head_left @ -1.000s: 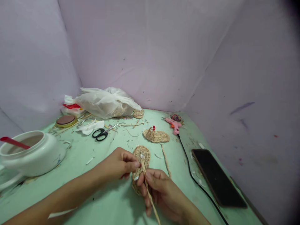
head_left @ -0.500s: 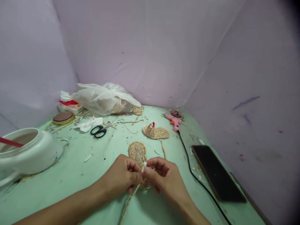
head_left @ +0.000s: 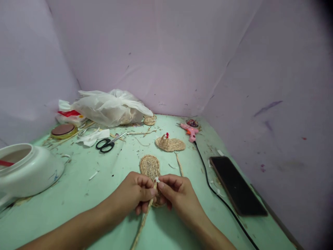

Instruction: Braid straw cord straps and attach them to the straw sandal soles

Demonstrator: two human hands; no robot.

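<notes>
My left hand (head_left: 135, 190) is closed, pinching a twisted straw cord (head_left: 141, 226) that trails down toward the front of the table. Opposite it, the fingertips of my right hand (head_left: 179, 192) pinch a small white piece (head_left: 156, 179) at the cord's upper end; what it is made of I cannot tell. Behind both hands is a coiled straw shoe sole (head_left: 149, 165), its near half partly covered by my fingers. Farther back lies a small straw slipper (head_left: 170, 144) with red and white beads on its strap.
Black-handled scissors (head_left: 105, 145) lie left of centre, near a white pot (head_left: 39, 173). A plastic bag (head_left: 109, 107) sits at the back. To the right are a pink glue gun (head_left: 191, 132), its black cord (head_left: 208, 177) and a phone (head_left: 236, 185). Straw scraps litter the green table (head_left: 104, 215).
The whole view has shifted slightly, so things appear a little farther left. My left thumb now lies along the cord; both hands stay close together at its white-tipped end.
</notes>
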